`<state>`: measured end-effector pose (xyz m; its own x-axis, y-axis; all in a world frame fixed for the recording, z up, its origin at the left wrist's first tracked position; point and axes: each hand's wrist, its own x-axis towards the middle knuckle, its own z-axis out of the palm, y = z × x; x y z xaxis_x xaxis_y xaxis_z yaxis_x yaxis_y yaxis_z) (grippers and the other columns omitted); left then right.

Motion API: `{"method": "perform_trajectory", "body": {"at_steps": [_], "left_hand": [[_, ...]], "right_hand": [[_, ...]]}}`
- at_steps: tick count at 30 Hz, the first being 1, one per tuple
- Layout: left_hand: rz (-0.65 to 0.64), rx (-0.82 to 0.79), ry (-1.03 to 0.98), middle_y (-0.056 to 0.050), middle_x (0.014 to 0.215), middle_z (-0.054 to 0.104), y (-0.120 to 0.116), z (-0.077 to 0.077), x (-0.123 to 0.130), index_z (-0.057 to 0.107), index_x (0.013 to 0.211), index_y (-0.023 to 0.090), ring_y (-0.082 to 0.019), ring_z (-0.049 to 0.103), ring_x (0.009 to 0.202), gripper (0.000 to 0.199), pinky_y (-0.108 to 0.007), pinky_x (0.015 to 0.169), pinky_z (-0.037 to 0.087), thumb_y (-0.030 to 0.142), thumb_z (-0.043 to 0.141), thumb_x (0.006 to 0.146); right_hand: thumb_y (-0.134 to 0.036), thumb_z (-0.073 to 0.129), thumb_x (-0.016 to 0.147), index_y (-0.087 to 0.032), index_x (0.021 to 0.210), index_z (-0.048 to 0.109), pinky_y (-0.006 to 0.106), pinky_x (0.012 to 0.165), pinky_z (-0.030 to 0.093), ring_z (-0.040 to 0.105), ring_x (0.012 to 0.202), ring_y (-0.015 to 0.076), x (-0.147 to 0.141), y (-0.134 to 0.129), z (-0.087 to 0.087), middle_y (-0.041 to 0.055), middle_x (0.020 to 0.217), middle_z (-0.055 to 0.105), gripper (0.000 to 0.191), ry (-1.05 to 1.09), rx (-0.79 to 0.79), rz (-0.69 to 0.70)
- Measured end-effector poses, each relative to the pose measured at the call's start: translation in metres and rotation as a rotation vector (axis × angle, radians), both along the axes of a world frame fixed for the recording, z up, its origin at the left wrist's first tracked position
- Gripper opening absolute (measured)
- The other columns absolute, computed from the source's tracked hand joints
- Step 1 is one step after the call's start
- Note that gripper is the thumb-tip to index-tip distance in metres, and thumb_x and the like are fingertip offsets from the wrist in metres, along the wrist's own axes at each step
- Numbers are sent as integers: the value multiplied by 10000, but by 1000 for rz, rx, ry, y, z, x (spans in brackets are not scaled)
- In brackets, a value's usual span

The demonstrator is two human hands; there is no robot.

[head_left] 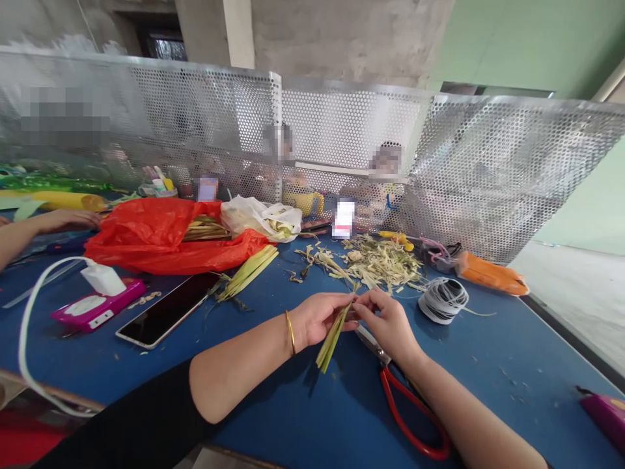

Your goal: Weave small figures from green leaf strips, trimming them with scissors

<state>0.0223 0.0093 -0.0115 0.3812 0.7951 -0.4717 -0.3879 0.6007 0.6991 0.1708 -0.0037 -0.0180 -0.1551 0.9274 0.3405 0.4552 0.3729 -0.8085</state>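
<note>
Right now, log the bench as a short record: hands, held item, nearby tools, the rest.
left hand: gripping leaf strips
right hand: fingertips pinching the strips' upper end
tool: scissors on blue table, partly hidden by right hand
beyond hands: pile of scraps
right side: spool of cord
left side: phone, purple power strip, red bag
other person: hand beside red bag

leaf strips (333,340) left of scissors (385,374) | spool (444,299) right of shreds (385,262)
</note>
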Motion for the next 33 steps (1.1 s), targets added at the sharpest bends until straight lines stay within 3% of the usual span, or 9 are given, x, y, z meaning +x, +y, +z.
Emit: {"method": "perform_trajectory", "body": {"at_steps": [3,6,12,15,20,25,29,33], "left_hand": [[-29,75,30,-41,695,672,-1,1,0,668,814,111,-118,636,631,109,-233,604,542,182,593,847],[-27,160,115,-32,655,638,-3,2,2,660,825,105,-108,611,593,93,-219,565,529,184,612,828],[79,394,360,65,549,519,-7,-4,8,546,907,167,-96,533,429,157,-221,460,476,101,582,769],[54,566,519,59,578,538,-7,-11,7,577,889,175,-95,527,391,142,-203,412,416,139,580,751],[38,780,749,6,704,663,-5,-17,3,699,935,204,-95,548,396,218,-213,448,401,267,545,793],[81,883,897,17,519,618,-6,-12,1,747,901,230,-123,552,404,250,-222,514,405,300,524,812],[96,891,887,19,472,580,-5,-10,0,734,752,210,-113,528,384,252,-213,490,381,300,509,822],[102,735,685,-16,614,652,-5,-8,2,680,667,171,-95,525,383,277,-206,424,360,342,524,818]], "right_hand": [[-285,645,701,-182,602,578,263,603,351,447,599,128,4,3,7,-26,578,507,158,362,-295,80],[-271,678,643,-177,584,592,269,639,382,439,584,117,6,4,12,-35,551,485,141,576,-443,120],[-268,710,615,-169,582,601,265,614,410,405,522,94,1,0,9,-46,523,451,151,650,-553,142],[-269,719,618,-164,585,604,252,599,400,408,523,90,-2,-1,7,-44,527,461,159,661,-587,162],[-268,692,652,-164,603,601,242,603,365,427,561,98,-6,-4,6,-39,553,486,148,579,-518,170],[-280,647,681,-177,583,534,242,558,298,391,571,107,-8,-7,7,-42,565,465,181,368,-341,148],[-331,638,722,-184,634,550,246,559,319,412,580,115,-8,-8,9,-39,583,476,193,332,-271,158],[-398,664,717,-206,902,604,263,580,386,456,548,124,-6,-3,7,-73,542,447,272,495,-207,-8]]}}
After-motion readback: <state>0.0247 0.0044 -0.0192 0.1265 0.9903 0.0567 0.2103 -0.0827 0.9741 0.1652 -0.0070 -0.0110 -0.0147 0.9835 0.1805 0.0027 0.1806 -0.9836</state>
